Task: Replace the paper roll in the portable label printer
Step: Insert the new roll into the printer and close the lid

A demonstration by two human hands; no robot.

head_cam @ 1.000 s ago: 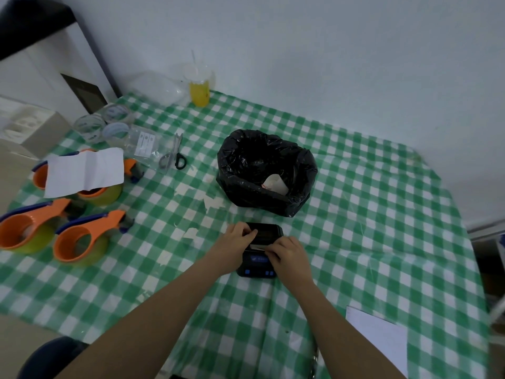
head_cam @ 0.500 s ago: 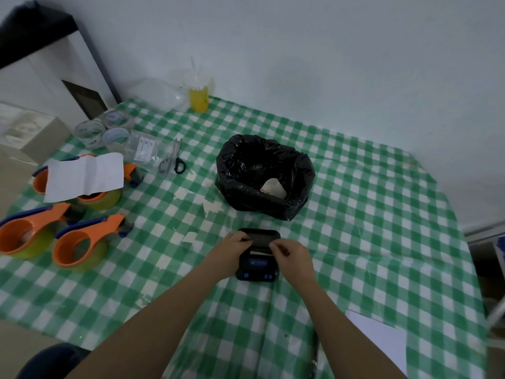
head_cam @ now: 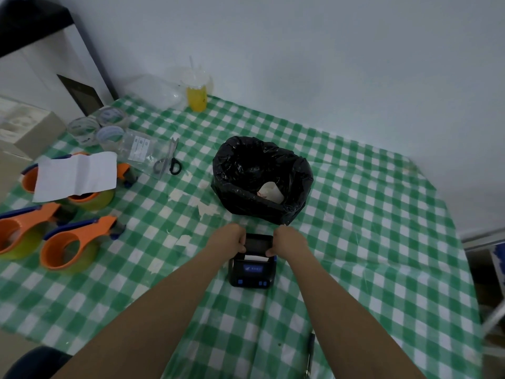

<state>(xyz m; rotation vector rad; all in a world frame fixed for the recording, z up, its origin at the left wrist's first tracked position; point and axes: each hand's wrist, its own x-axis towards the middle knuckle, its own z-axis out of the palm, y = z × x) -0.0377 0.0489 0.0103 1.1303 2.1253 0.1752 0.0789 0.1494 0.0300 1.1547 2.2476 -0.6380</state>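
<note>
A small black label printer (head_cam: 252,270) with a blue screen sits on the green checked tablecloth in front of me. Its lid (head_cam: 258,243) is raised at the far side, and white paper (head_cam: 255,257) shows in the slot below it. My left hand (head_cam: 229,239) grips the lid's left edge. My right hand (head_cam: 289,242) grips its right edge. Just beyond stands a bin lined with a black bag (head_cam: 262,179), with a white paper core (head_cam: 270,192) lying inside.
Three orange tape dispensers (head_cam: 71,242) and a white sheet (head_cam: 76,175) lie at the left. Scissors (head_cam: 170,160), clear tape rolls (head_cam: 109,132) and a yellow drink cup (head_cam: 196,95) sit further back. A pen (head_cam: 310,351) lies near the front edge.
Both hands have moved from the printer's middle to the two sides of the lid and now grip it. The view has shifted slightly.
</note>
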